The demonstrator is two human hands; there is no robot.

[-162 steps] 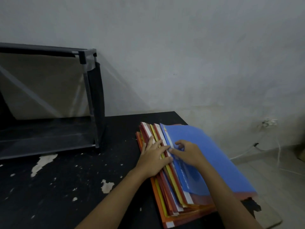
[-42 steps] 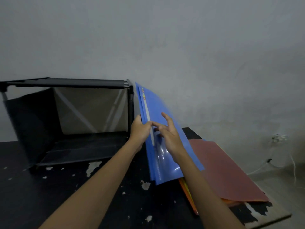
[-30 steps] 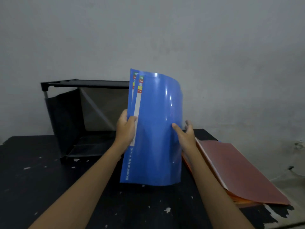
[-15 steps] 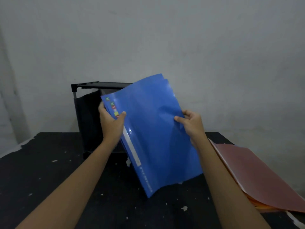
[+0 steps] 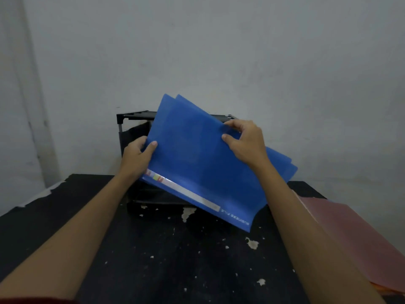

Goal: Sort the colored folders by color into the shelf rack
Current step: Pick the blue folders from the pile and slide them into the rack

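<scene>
Smooth, slightly glossy plastic blue folders [image 5: 203, 170]; black metal-framed shelf rack [image 5: 131, 116] with dark cloth sides; black table [image 5: 166, 260] paint chipped, matt and rough.

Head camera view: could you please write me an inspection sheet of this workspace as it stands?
Surface: black table, paint chipped in pale patches.
Job's things: blue folders, at least two, held tilted in front of the black shelf rack; a reddish folder tops the pile at the table's right edge, orange edges beneath.
Clutter: nothing seen.
Hands: left hand grips the blue folders' left edge; right hand pinches their upper right part.
Cables: nothing seen.
Surroundings: plain grey wall behind the table.
</scene>
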